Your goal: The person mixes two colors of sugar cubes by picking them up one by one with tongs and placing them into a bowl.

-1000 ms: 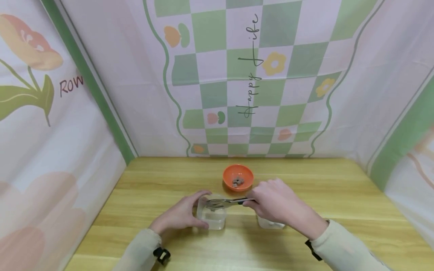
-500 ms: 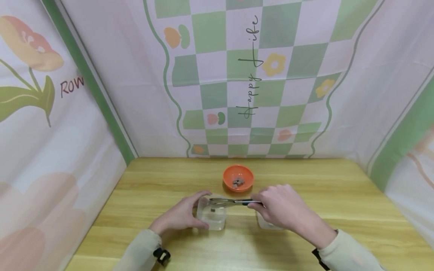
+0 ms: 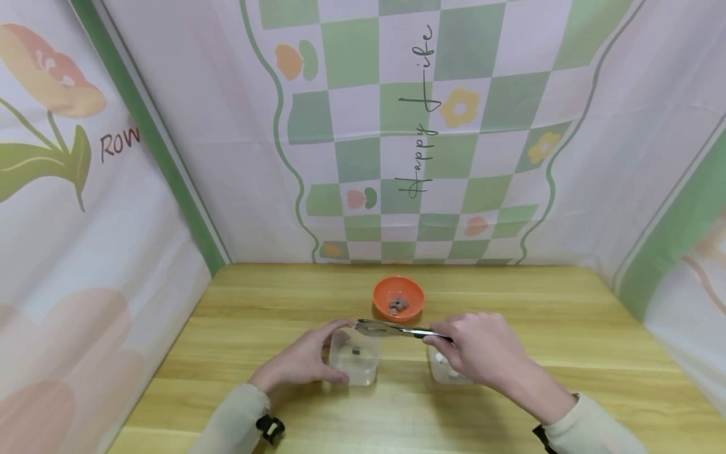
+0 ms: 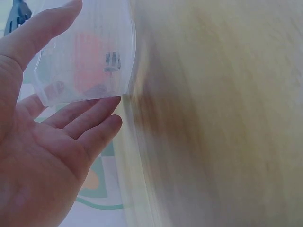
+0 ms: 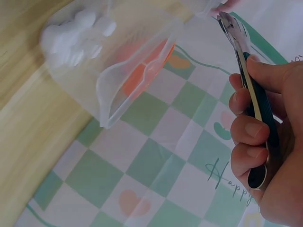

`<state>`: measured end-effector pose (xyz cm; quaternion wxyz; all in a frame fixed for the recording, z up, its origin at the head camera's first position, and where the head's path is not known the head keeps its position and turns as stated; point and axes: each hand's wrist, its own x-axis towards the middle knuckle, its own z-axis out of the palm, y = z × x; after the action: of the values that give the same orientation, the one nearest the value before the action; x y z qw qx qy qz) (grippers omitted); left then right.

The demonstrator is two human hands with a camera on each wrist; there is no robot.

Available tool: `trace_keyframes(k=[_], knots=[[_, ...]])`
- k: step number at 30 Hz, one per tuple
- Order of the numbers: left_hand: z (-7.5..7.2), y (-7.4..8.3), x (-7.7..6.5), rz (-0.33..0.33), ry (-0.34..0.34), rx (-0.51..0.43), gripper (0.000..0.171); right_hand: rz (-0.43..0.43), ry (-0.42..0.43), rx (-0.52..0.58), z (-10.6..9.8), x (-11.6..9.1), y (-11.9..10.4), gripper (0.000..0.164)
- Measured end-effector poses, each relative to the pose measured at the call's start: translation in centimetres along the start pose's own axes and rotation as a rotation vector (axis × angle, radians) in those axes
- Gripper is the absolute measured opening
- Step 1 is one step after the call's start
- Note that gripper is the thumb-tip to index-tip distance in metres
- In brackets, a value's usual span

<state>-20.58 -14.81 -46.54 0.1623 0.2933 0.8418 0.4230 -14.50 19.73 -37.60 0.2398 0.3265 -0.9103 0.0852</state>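
My left hand [image 3: 303, 356] holds a clear plastic container [image 3: 354, 375] by its sides, thumb on the near side and fingers on the far side. One small dark cube [image 3: 356, 350] lies inside it, showing through the wall in the left wrist view. Metal tongs [image 3: 397, 330] with dark handles are gripped in my right hand [image 3: 482, 347]. Their tips overlap the container's far rim in the head view, and no piece shows between them. Partly hidden below the right hand, a second clear container [image 3: 442, 373] has white pieces [image 5: 78, 35] in it.
Behind the two containers stands an orange bowl [image 3: 399, 285] with several grey-brown cubes [image 3: 398, 305]. The wooden table [image 3: 272, 290] meets a patterned cloth backdrop [image 3: 399, 157] at its far edge, and more cloth [image 3: 113, 252] hangs at the left.
The right hand has moved to the right, drawing the tongs up and away from inside the left container. The dark cube there is now uncovered. The left hand stays put.
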Motion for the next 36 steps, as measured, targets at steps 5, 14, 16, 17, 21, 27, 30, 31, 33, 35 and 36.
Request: trace_keyframes(k=[5, 14, 16, 17, 21, 27, 30, 31, 33, 35, 36], knots=[[0.0, 0.0, 0.0, 0.001, 0.0, 0.0, 0.108, 0.045, 0.008, 0.0, -0.1, -0.4, 0.3, 0.017], [0.0, 0.1, -0.1, -0.006, -0.002, -0.009, 0.107, 0.097, 0.042, -0.033, 0.2, -1.0, 1.1, 0.013], [0.0, 0.1, -0.1, -0.01, -0.001, -0.014, 0.107, 0.107, 0.056, -0.042, 0.3, -1.2, 1.3, 0.013], [0.0, 0.1, -0.1, -0.01, 0.0, -0.015, 0.107, 0.113, 0.061, -0.043, 0.3, -1.2, 1.4, 0.013], [0.0, 0.1, 0.0, -0.005, 0.0, -0.015, 0.106, 0.138, 0.074, -0.053, 0.3, -1.5, 1.8, 0.013], [0.0, 0.0, 0.0, 0.001, -0.001, -0.008, 0.106, 0.167, 0.066, -0.052, 0.4, -1.5, 2.2, 0.019], [0.0, 0.0, 0.0, 0.0, -0.003, -0.009, 0.106, 0.192, 0.036, -0.049, 0.4, -1.5, 2.4, 0.022], [0.0, 0.0, 0.0, -0.002, -0.004, -0.011, 0.106, 0.202, 0.026, -0.048, 0.4, -1.5, 2.5, 0.023], [0.0, 0.0, 0.0, -0.003, -0.004, -0.013, 0.106, 0.22, 0.008, -0.048, 0.4, -1.5, 2.7, 0.026], [0.1, 0.0, 0.0, -0.003, -0.003, -0.015, 0.107, 0.237, -0.006, -0.047, 0.3, -1.5, 2.8, 0.025], [0.1, 0.0, 0.0, -0.002, -0.002, -0.014, 0.107, 0.246, -0.014, -0.048, 0.3, -1.4, 2.9, 0.024]])
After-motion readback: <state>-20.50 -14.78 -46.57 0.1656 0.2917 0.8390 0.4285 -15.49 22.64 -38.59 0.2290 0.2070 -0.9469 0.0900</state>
